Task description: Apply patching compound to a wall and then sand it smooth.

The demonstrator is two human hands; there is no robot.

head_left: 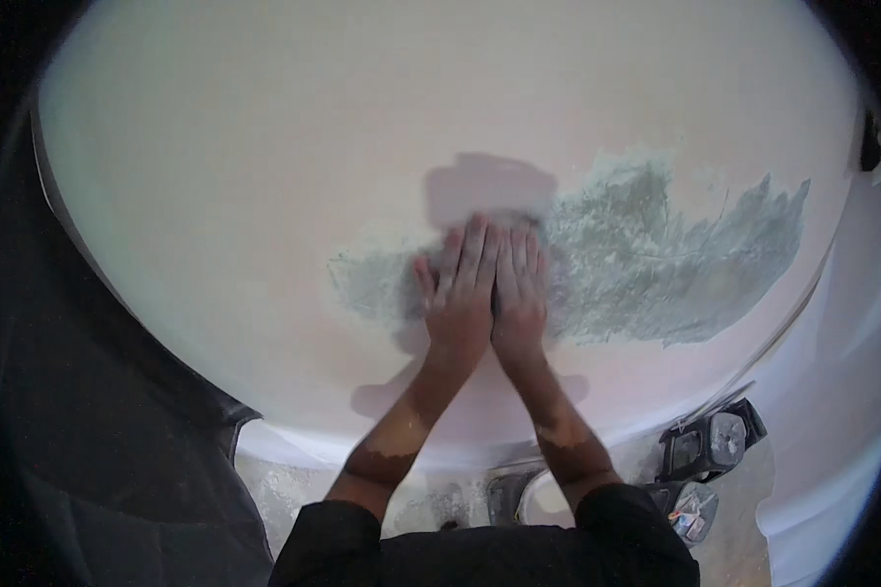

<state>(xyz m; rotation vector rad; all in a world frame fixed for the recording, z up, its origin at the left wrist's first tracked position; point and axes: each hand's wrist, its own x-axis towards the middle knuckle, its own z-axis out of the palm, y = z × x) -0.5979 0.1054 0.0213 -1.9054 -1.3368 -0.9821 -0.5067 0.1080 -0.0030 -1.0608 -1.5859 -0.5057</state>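
Observation:
Both my hands lie side by side on a large pale curved surface (264, 147), over a rough grey-green patch (646, 264) that looks like dried filler. My left hand (462, 289) has its fingers stretched out flat and its thumb side against the other hand. Beside it, my right hand (520, 289) is also flat, fingers straight and pointing away from me. Whitish dust coats the fingers and wrists. A dark strip shows just beyond the fingertips; whether it is shadow or something under the palms, I cannot make out.
Black sheeting (117, 411) hangs at the left, white sheeting (822, 382) at the right. On the dusty floor below the surface's near edge stand a round white tub (546, 501), a dark step stool (726, 440) and a dark container holding small items (692, 514).

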